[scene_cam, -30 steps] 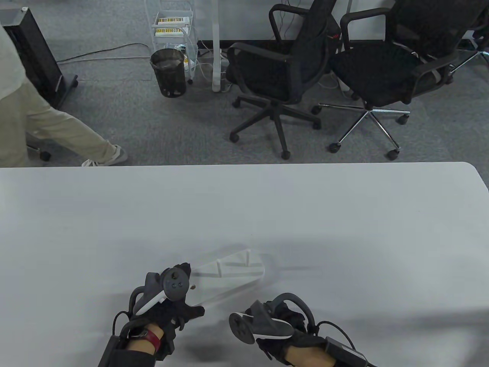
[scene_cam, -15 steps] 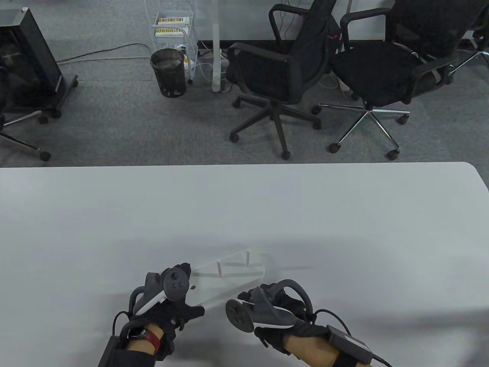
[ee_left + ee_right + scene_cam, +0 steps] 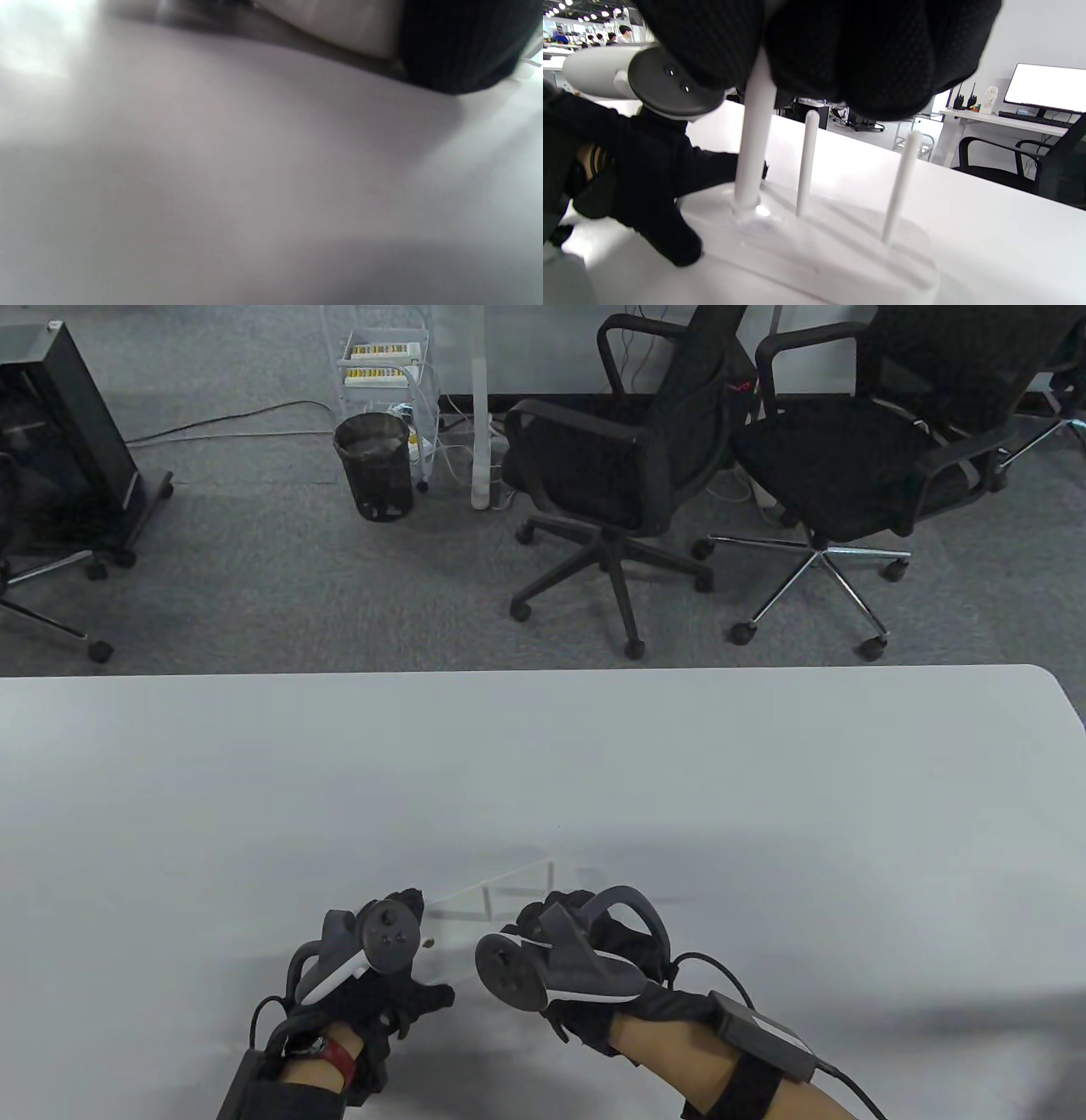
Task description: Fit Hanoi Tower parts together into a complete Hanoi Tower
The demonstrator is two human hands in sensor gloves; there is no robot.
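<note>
I am working on the white base (image 3: 814, 250) of the tower, which is lying flat on the desk (image 3: 764, 780) right in front of me. Three white pegs are standing upright on the base in a row. My right hand (image 3: 594, 959) is hovering over the base, and its fingers (image 3: 840, 55) are closing around the top of the nearest peg (image 3: 753, 140), whose foot is sitting in its socket; I judge I am seating or pressing it home. The middle peg (image 3: 807, 163) and the far peg (image 3: 901, 186) are standing free beyond it, untouched.

My left hand (image 3: 373, 976) is resting on the desk at the end of the base nearest that peg, with a finger (image 3: 712, 167) reaching along the base edge to steady it. Whether those fingers are together or apart I cannot tell; the left wrist view is showing only blurred desk and a dark glove edge.

So the peg stage is looking nearly finished. No discs are showing anywhere in these views, so stacking them, as I judge it, is what is remaining.
</note>
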